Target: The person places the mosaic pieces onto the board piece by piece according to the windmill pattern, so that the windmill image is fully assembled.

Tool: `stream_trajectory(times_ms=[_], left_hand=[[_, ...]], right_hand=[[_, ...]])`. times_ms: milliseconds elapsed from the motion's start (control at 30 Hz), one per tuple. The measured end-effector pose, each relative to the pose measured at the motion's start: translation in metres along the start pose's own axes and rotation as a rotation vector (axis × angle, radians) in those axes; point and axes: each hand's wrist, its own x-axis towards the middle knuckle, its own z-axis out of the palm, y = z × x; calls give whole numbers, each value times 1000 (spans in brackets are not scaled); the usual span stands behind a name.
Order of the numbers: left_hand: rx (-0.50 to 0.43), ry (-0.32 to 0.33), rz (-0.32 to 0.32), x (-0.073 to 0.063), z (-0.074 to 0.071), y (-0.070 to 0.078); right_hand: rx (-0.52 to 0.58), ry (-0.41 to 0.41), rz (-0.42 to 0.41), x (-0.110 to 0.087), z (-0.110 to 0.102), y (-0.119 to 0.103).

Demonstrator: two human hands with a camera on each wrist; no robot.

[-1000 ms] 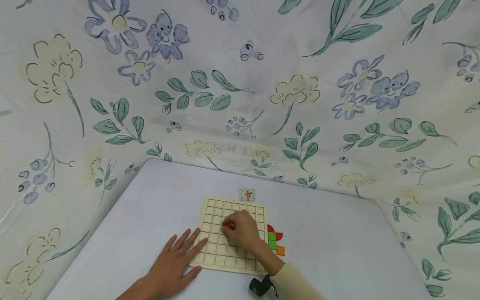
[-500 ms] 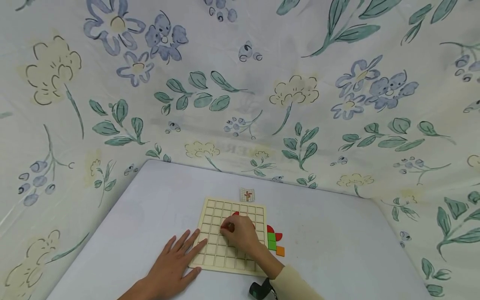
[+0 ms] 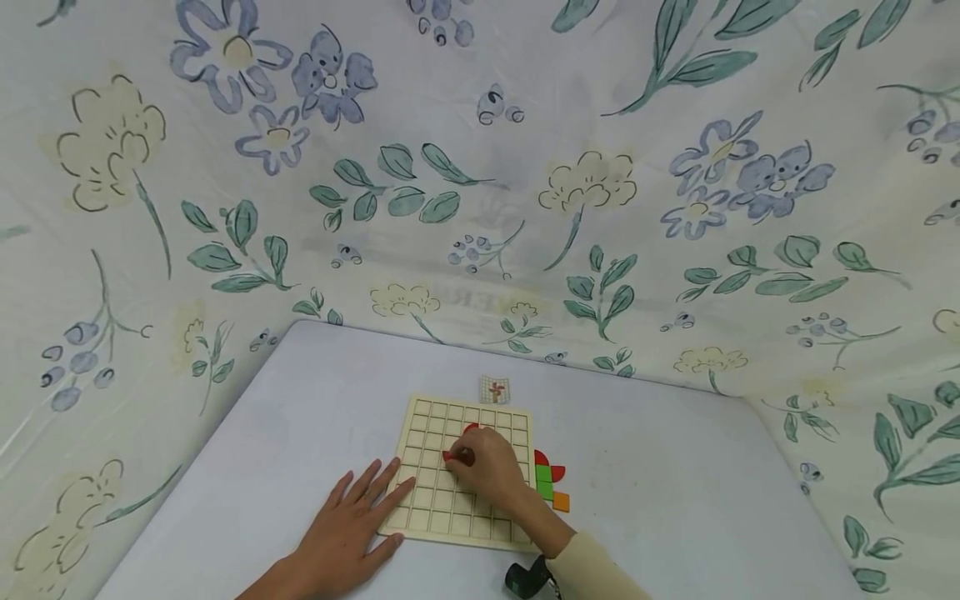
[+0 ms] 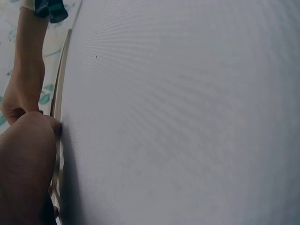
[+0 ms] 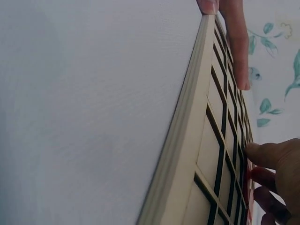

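Observation:
A pale wooden grid board [image 3: 442,500] lies on the white table. My left hand [image 3: 341,529] is spread, palm down, with fingertips over the board's left edge and thumb at its near left corner. Over the middle of the board, my right hand [image 3: 487,475] pinches a small red tile [image 3: 447,456] between thumb and fingertips, at the grid's surface. Its full shape is hidden by the fingers. Another red tile [image 3: 471,427] lies on the board just beyond the knuckles, partly covered. The right wrist view has the right fingers [image 5: 267,154] low on the board.
Beside the board's right edge lie red tiles [image 3: 542,457], green tiles [image 3: 543,482] and an orange square tile [image 3: 561,502]. A small pattern card [image 3: 495,389] with a red figure on a grid lies beyond the far edge. A floral cloth [image 3: 480,167] hangs behind the table.
My right hand has shifted slightly toward me, still pinching the red tile, and the other red tile beyond it has come into sight. The left hand stays in place.

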Motion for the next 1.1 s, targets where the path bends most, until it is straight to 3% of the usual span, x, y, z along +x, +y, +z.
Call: stream_trajectory(times_ms=[300,633,1100], left_hand=[[-5,-2,-6,0,1,1],[-10,1,-7,0,-1,2],[-15,-1,-7,0,0,1]], right_hand=[[23,57,12,-16,-20,12],[-27,35,208,-42,-49,30],[-148,34,381,-77,-78,71]])
